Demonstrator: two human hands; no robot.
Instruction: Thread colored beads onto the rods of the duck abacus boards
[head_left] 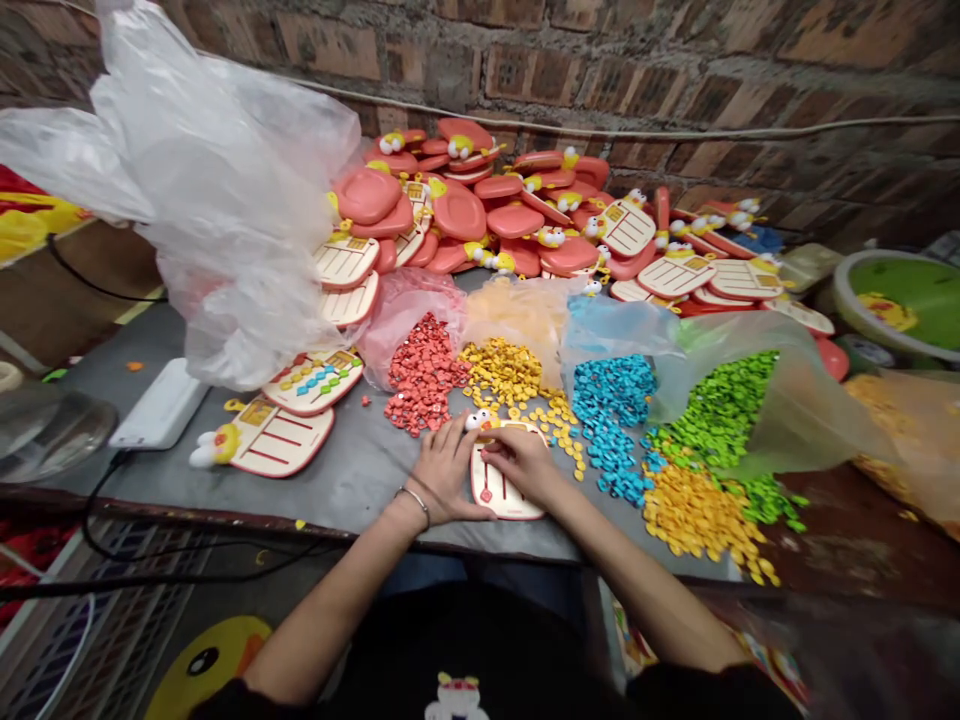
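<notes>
A cream-coloured toy board [517, 508] with a red rim, long slots and white bulging eyes lies at the table's front edge. My left hand [444, 472] grips its left side, thumb by the lower edge and fingers toward the top. Over the board's upper part, my right hand [531, 466] has thumb and forefinger pinched together at the left slot; whatever is between the fingertips is too small to make out. One red piece [486, 494] sits at the lower end of that slot. Heaps of red pieces [424, 375] and yellow pieces [504, 368] lie just beyond my hands.
Blue pieces [616, 420], green pieces [720, 410] and orange-yellow pieces [701, 515] spread to the right. Behind them many red-backed boards [517, 220] are piled against a brick wall [675, 60]. Leftward are a plastic bag [232, 190], a white power bank [161, 405] and a slotted board [281, 440].
</notes>
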